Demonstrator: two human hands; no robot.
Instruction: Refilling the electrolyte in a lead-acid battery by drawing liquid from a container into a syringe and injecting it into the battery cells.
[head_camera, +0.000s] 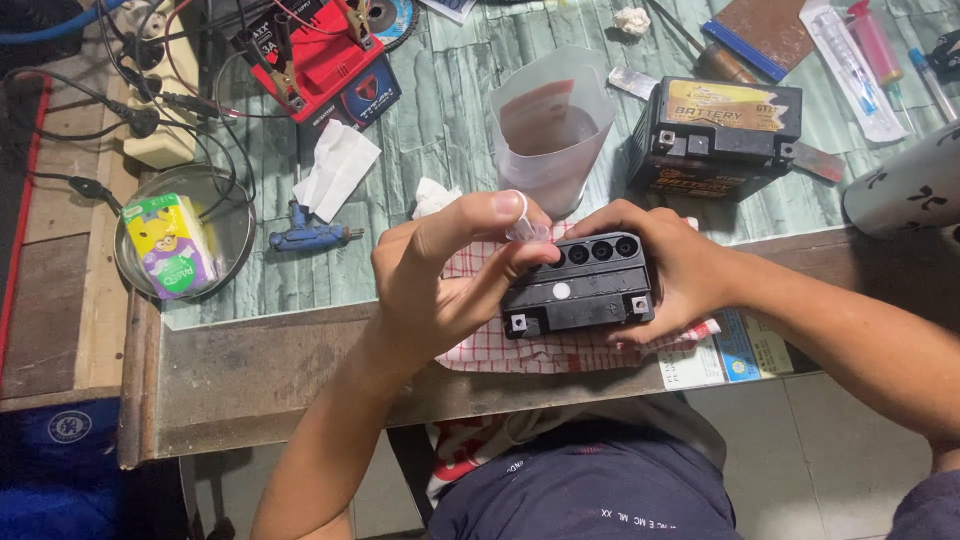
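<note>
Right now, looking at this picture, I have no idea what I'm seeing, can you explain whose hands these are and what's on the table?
This is one view from a camera worn on a person's head, looking down at their own bare hands. The right hand steadies a small black battery with a row of round holes on top, resting on a red checked cloth. The left hand pinches a small clear cap at the holes. Behind on the table stand a second battery, a clear plastic jug, a red charger, tissues and a glass bowl.

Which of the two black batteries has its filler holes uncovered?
The near battery, gripped by the right hand over the checked cloth; the far battery carries a yellow label on top.
</note>
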